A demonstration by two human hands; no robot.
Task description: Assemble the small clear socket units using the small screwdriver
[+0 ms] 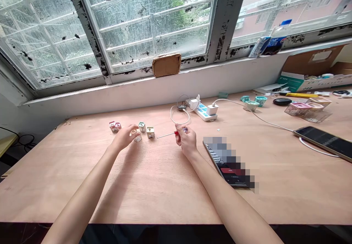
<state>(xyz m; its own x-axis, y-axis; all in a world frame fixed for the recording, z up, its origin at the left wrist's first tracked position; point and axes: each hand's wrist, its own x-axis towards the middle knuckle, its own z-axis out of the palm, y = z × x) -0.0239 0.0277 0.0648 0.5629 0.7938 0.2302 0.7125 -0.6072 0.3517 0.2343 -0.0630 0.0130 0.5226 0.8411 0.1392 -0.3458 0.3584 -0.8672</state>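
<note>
I'm in a home or small workshop, can't tell which: bare wooden table [154,185], barred window [154,20], power strip [202,112], screwdriver [176,132].

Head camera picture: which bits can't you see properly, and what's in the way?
Head view, small box: partly covered by the left hand.
Head view, screwdriver handle: mostly wrapped in the right hand.
Head view, middle phone: mosaic squares blur much of its screen.
Head view, phone at right: cut off by the right edge.
Head view, leftmost pink box: printing too small to read.
</note>
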